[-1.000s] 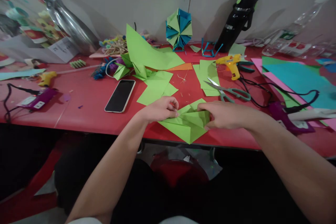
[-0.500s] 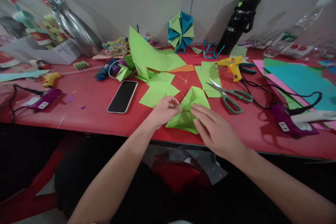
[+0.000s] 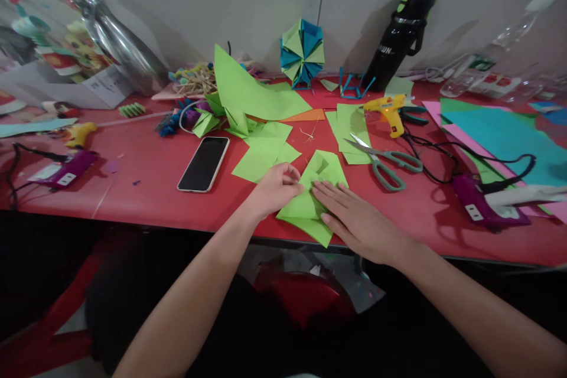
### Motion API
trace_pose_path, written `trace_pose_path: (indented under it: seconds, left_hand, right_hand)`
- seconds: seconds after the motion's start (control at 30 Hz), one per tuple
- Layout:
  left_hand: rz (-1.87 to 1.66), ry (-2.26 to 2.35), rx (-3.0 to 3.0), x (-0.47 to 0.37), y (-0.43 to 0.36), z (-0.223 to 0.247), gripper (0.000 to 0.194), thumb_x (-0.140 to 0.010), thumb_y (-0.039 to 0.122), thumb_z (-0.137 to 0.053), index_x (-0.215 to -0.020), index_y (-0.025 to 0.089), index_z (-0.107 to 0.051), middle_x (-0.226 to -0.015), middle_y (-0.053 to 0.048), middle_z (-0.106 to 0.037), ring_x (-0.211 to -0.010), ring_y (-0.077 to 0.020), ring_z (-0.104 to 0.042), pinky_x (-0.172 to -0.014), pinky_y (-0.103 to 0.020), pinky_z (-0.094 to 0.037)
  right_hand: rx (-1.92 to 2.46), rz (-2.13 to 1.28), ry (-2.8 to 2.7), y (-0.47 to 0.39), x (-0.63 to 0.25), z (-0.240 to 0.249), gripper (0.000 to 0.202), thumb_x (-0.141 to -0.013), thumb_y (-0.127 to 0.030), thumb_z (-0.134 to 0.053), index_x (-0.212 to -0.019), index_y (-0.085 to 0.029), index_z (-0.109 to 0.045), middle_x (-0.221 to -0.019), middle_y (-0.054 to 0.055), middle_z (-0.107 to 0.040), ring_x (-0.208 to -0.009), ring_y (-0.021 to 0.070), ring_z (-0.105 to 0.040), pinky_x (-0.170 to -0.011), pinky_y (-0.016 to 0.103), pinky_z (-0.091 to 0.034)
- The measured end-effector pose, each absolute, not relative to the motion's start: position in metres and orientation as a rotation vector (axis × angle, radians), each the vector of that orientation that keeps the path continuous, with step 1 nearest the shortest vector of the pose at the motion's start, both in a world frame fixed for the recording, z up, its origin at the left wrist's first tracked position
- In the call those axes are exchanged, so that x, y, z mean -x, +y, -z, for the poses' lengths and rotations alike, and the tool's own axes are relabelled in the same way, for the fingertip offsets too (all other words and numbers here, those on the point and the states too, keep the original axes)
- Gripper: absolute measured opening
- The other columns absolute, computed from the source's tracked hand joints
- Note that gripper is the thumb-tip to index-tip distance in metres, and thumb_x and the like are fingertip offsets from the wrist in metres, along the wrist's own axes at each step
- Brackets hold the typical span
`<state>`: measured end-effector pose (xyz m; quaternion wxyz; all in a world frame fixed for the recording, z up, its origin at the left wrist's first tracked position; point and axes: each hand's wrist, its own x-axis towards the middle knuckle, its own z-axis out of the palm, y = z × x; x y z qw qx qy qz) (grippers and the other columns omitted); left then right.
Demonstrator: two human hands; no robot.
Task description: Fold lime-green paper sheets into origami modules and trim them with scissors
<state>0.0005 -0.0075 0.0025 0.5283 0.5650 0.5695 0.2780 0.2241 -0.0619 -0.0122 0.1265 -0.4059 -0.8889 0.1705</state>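
Observation:
A folded green paper [image 3: 305, 207] lies at the front edge of the red table [image 3: 146, 207], one corner jutting toward me over the edge. My left hand [image 3: 278, 189] is at its left side, thumb and fingers closed on the paper's edge. Flat on top of the paper rests my right hand [image 3: 354, 218], its fingers stretched out. Behind my left hand lie loose green sheets [image 3: 261, 156]. Grey-handled scissors [image 3: 385, 162] lie partly open to the right, their tips on more green paper [image 3: 349, 124].
A phone [image 3: 204, 164] lies left. Behind stand a blue and green paper wheel [image 3: 302, 53] and a black bottle [image 3: 398, 38]. A yellow glue gun [image 3: 390, 111], purple power strip [image 3: 487, 204] and coloured sheets [image 3: 509, 136] are right.
My right hand has flattened onto the paper and moved slightly left. The paper's front flap now reaches farther toward me. The whole view has shifted slightly.

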Motion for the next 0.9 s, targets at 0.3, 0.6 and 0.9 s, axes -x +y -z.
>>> trace_pose_path:
  seconds: [0.3, 0.6, 0.9]
  left_hand:
    - [-0.591, 1.387, -1.453, -0.001, -0.009, -0.01, 0.015, -0.079, 0.018, -0.068, -0.089, 0.02, -0.057, -0.085, -0.003, -0.069, -0.074, -0.0166, -0.061, -0.063, -0.028, -0.043]
    - [-0.51, 1.525, -2.101, 0.015, -0.034, -0.023, 0.008, -0.093, 0.016, -0.055, -0.096, 0.02, -0.061, -0.108, -0.008, -0.065, -0.087, -0.0213, -0.065, -0.077, -0.035, -0.05]
    - [-0.378, 1.464, -2.537, 0.024, -0.053, -0.009, 0.021, -0.099, 0.017, -0.054, -0.113, 0.016, -0.07, -0.113, -0.01, -0.064, -0.105, -0.0259, -0.062, -0.093, -0.042, -0.053]
  right_hand:
    - [1.172, -0.321, -2.649, -0.063, -0.222, 0.013, 0.057, -0.108, -0.035, -0.034, -0.163, -0.019, -0.031, -0.167, 0.008, -0.034, -0.158, 0.026, -0.023, -0.128, 0.058, -0.023]
    - [1.199, -0.299, -2.692, -0.064, -0.219, 0.012, 0.053, -0.109, -0.035, -0.032, -0.159, -0.018, -0.039, -0.167, 0.007, -0.035, -0.157, 0.0283, -0.025, -0.128, 0.063, -0.018]
    - [1.236, -0.284, -2.682, -0.066, -0.218, 0.014, 0.053, -0.108, -0.034, -0.034, -0.159, -0.02, -0.04, -0.167, 0.005, -0.036, -0.158, 0.0268, -0.024, -0.128, 0.063, -0.019]
